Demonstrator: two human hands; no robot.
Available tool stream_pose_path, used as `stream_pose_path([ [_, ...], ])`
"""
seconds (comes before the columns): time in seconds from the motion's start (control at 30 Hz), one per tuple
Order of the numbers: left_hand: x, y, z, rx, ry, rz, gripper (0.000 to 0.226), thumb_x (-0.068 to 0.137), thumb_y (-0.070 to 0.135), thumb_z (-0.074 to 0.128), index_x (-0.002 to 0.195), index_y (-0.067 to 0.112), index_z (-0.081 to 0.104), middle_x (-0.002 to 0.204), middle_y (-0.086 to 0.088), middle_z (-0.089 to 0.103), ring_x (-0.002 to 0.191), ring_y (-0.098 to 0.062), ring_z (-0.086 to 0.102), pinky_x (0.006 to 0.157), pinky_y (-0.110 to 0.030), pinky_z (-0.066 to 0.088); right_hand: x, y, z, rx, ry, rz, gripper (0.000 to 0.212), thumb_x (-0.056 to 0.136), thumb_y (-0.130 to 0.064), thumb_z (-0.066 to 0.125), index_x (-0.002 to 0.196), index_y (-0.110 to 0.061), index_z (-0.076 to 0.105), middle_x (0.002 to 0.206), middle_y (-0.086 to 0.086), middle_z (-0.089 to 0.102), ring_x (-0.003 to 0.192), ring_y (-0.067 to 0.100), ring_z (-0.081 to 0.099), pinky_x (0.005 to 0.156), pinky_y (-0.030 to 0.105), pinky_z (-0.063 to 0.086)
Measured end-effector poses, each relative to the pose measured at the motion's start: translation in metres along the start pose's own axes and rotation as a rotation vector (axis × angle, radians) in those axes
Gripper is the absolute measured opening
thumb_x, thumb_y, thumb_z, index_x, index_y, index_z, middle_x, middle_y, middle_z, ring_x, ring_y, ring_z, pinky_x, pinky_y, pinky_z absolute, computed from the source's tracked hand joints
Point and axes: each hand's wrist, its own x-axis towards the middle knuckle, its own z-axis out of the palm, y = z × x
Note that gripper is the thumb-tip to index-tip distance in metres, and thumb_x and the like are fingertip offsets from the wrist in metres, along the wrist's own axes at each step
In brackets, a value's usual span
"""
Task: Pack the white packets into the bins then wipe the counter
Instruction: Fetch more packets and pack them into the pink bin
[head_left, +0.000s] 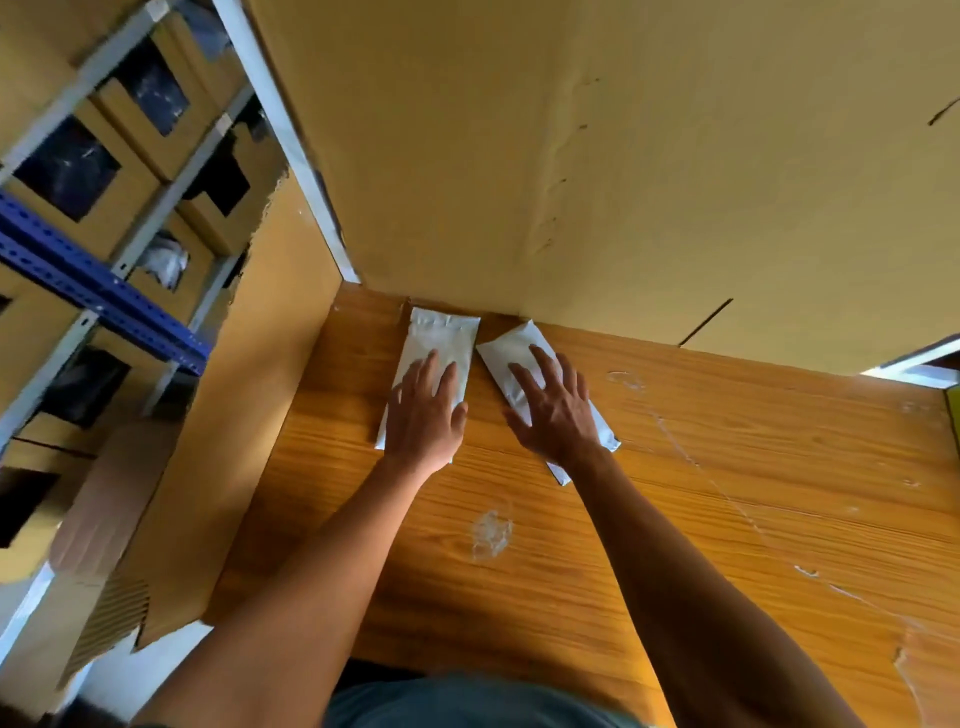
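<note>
Hands flat, apart: left hand (423, 410), right hand (553, 410) press packets (441, 332); cardboard wall (623, 156) behind.

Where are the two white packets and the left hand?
left packet (441, 332), head view, its bare upper half
right packet (506, 351), head view, upper-left part, clear of the fingers
left hand (423, 415), head view, back of the hand

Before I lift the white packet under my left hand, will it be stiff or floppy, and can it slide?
The left packet lies flat and thin, slightly wrinkled, so it will probably flop. Its film looks smooth on the glossy counter, so it may slide easily. It seems light, judging by its thinness.
</note>
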Motion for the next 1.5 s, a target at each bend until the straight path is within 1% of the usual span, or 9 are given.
stream_pose_path([
  [0.17, 0.034, -0.017, 0.007, -0.032, 0.034, 0.103, 0.073, 0.105, 0.064, 0.039, 0.168, 0.029, 0.026, 0.177, -0.008, 0.012, 0.16, -0.04, 0.015, 0.127, -0.055, 0.018, 0.015, 0.005, 0.013, -0.015, -0.088, 0.064, 0.079, 0.097, -0.069, 0.046, 0.166, -0.037, 0.023, 0.175, 0.011, 0.008, 0.156, 0.053, 0.011, 0.119, 0.075, 0.02],
  [0.33, 0.054, -0.02, 0.014, -0.021, -0.024, 0.085, 0.076, 0.105, 0.074, 0.031, 0.169, 0.041, 0.006, 0.178, 0.002, -0.007, 0.163, -0.034, -0.004, 0.129, -0.059, 0.01, 0.025, 0.003, 0.022, -0.009, -0.035, 0.082, 0.07, 0.105, -0.061, 0.04, 0.167, -0.036, 0.021, 0.175, 0.013, 0.01, 0.155, 0.051, 0.018, 0.119, 0.07, 0.023],
  [0.57, 0.057, -0.013, 0.024, 0.035, 0.065, 0.043, 0.062, 0.111, 0.054, 0.033, 0.169, 0.037, 0.019, 0.179, 0.0, 0.002, 0.164, -0.03, 0.002, 0.129, -0.058, 0.013, 0.033, -0.015, 0.03, 0.033, 0.015, 0.235, 0.066, 0.109, -0.052, 0.038, 0.168, -0.037, 0.014, 0.176, 0.012, 0.001, 0.159, 0.043, 0.008, 0.127, 0.062, 0.012],
  [0.8, 0.056, -0.012, 0.029, 0.037, 0.075, 0.001, 0.062, 0.109, 0.053, 0.032, 0.168, 0.039, 0.019, 0.179, 0.002, 0.003, 0.164, -0.029, 0.001, 0.128, -0.058, 0.016, 0.026, -0.027, 0.034, 0.045, 0.017, 0.34, 0.071, 0.109, -0.054, 0.037, 0.169, -0.037, 0.003, 0.176, 0.013, -0.005, 0.156, 0.046, 0.014, 0.127, 0.06, 0.015],
  [0.97, 0.036, -0.006, 0.029, 0.046, 0.055, -0.034, 0.068, 0.107, 0.058, 0.033, 0.169, 0.04, 0.013, 0.178, 0.003, -0.004, 0.164, -0.029, -0.003, 0.129, -0.057, 0.015, 0.013, -0.039, 0.034, 0.039, -0.01, 0.419, 0.077, 0.104, -0.061, 0.034, 0.169, -0.034, 0.004, 0.176, 0.015, -0.005, 0.151, 0.046, 0.019, 0.118, 0.056, 0.028],
  [1.1, 0.027, 0.0, 0.026, 0.049, 0.039, -0.024, 0.064, 0.108, 0.049, 0.038, 0.168, 0.04, 0.017, 0.179, 0.003, -0.001, 0.164, -0.032, 0.006, 0.122, -0.057, 0.026, 0.009, -0.042, 0.029, 0.014, -0.003, 0.401, 0.076, 0.101, -0.049, 0.042, 0.168, -0.031, 0.013, 0.175, 0.016, 0.002, 0.142, 0.045, 0.031, 0.105, 0.052, 0.038],
  [1.3, 0.019, 0.003, 0.017, 0.02, 0.041, 0.039, 0.067, 0.102, 0.025, 0.049, 0.166, 0.03, 0.031, 0.178, -0.002, 0.009, 0.162, -0.032, 0.015, 0.111, -0.056, 0.039, 0.006, -0.042, 0.022, 0.021, 0.041, 0.377, 0.073, 0.092, -0.029, 0.046, 0.163, -0.024, 0.032, 0.173, 0.016, 0.017, 0.128, 0.046, 0.044, 0.097, 0.051, 0.042],
  [1.43, 0.011, 0.001, 0.017, 0.004, 0.049, 0.035, 0.074, 0.099, 0.013, 0.058, 0.166, 0.027, 0.031, 0.178, -0.005, 0.01, 0.163, -0.033, 0.014, 0.113, -0.058, 0.038, 0.003, -0.046, 0.017, 0.001, 0.033, 0.377, 0.069, 0.092, -0.03, 0.035, 0.16, -0.023, 0.036, 0.172, 0.017, 0.019, 0.127, 0.046, 0.045, 0.096, 0.051, 0.042],
  [1.5, 0.005, 0.002, 0.018, 0.0, 0.028, 0.019, 0.075, 0.1, 0.018, 0.059, 0.167, 0.029, 0.028, 0.178, -0.004, 0.005, 0.163, -0.033, 0.01, 0.114, -0.059, 0.037, -0.001, -0.047, 0.015, 0.006, 0.02, 0.367, 0.07, 0.092, -0.034, 0.032, 0.161, -0.024, 0.035, 0.173, 0.017, 0.019, 0.131, 0.047, 0.044, 0.097, 0.052, 0.042],
])
